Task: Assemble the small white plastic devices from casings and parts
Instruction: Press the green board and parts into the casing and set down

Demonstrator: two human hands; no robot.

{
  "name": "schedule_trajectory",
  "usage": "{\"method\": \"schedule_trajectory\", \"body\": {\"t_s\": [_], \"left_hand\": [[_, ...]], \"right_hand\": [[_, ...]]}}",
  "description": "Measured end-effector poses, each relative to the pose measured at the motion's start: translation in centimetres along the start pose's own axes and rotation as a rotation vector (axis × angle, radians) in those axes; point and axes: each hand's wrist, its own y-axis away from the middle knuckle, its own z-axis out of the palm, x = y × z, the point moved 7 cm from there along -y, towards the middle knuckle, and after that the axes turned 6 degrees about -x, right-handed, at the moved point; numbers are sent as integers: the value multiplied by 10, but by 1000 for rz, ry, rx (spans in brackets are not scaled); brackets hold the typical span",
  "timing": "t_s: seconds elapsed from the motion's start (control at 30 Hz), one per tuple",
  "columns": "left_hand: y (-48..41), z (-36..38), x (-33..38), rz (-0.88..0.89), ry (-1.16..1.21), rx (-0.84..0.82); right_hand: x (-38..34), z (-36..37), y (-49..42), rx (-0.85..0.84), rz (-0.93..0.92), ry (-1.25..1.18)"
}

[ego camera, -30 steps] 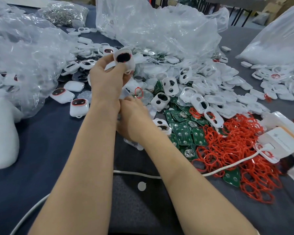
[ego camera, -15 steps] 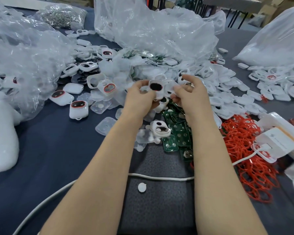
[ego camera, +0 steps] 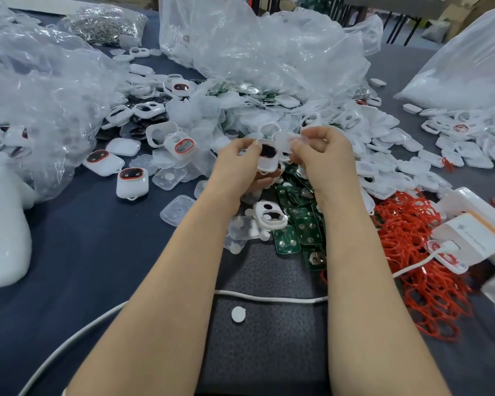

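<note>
While both bare forearms reach out over the dark cloth-covered table (ego camera: 69, 267), crumpled clear plastic bags (ego camera: 255, 52) rise beyond the hands and spread away to the left of them. A heap of white casings (ego camera: 383, 155) spills from under the bags, lying behind both hands and running well out past the right one. Nearer the body on the right forearm's outer side sits a tangle of red rings (ego camera: 412, 252). Green circuit boards (ego camera: 297, 224) lie in a loose pile directly beneath the hands, between the two wrists. A white cable (ego camera: 269, 298) crosses under both forearms.

The left hand (ego camera: 237, 164) grips a white casing (ego camera: 267, 157), fingers curled beneath it and the thumb on its upper left edge. This casing is held up above the circuit boards, its dark oval opening facing the camera. The right hand (ego camera: 323, 158) pinches a translucent cover (ego camera: 289, 140) between thumb and forefinger, just at the casing's upper right edge; I cannot tell whether the two parts touch.

Two finished devices (ego camera: 132, 181), each with a red-rimmed window, rest well to the left of the left hand. A small white disc (ego camera: 238, 313) lies on the table between the forearms, close to the body.
</note>
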Motion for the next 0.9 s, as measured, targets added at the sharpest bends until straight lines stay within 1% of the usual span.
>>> {"method": "schedule_trajectory", "body": {"t_s": [0.07, 0.17, 0.33, 0.57, 0.9], "left_hand": [[-2, -1, -1, -8, 17, 15], [-4, -1, -2, -33, 58, 13], [-6, -1, -4, -77, 97, 16], [-3, 2, -2, -65, 37, -8], [-3, 3, -1, -47, -97, -27]], "right_hand": [[-4, -1, 0, 9, -36, 15], [-8, 1, 0, -21, -87, -25], [-16, 1, 2, 1, -159, 14], [-26, 19, 8, -146, -263, 167], [-19, 26, 7, -182, -242, 269]]}}
